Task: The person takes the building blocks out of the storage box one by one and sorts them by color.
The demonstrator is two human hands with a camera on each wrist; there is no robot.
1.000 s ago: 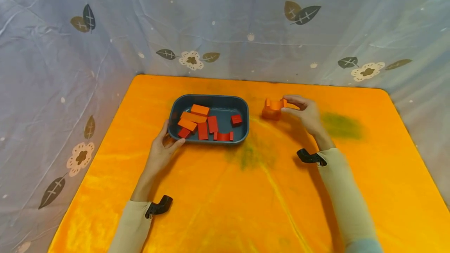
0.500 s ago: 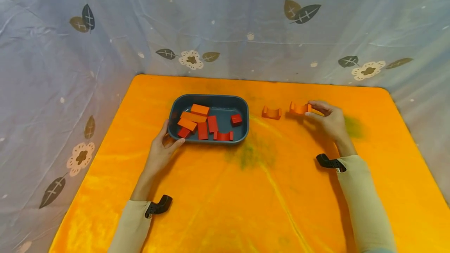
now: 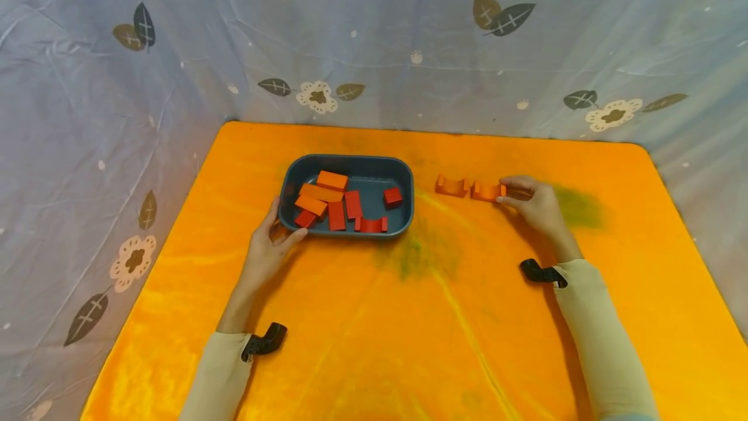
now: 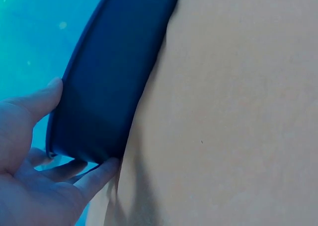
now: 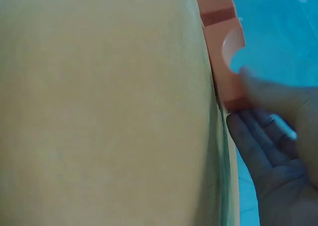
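My left hand (image 3: 269, 255) holds the left end of a dark blue-grey rectangular tray (image 3: 350, 158), thumb at the near corner and fingers round the end. The left wrist view shows the thumb at the rim and the fingertips low on the tray's wall (image 4: 109, 82). My right hand (image 3: 537, 208) pinches the right end of an orange block with a curved notch (image 3: 487, 193), notch upward, down at the cloth. A matching orange notched block (image 3: 452, 186) stands just left of it, their ends nearly meeting; the right wrist view has them end to end.
Inside the tray, orange blocks (image 3: 332, 180) are bunched at the left beside red rectangular blocks (image 3: 336, 216). A red notched block (image 3: 371, 225) and a small red block (image 3: 393, 197) lie farther right. Orange cloth (image 3: 374, 330) covers the table; a patterned curtain (image 3: 409, 31) hangs behind.
My right hand first set off right from the standing notched block with the second one, then lowered it and brought it back left beside the first. My left hand stays on the tray.
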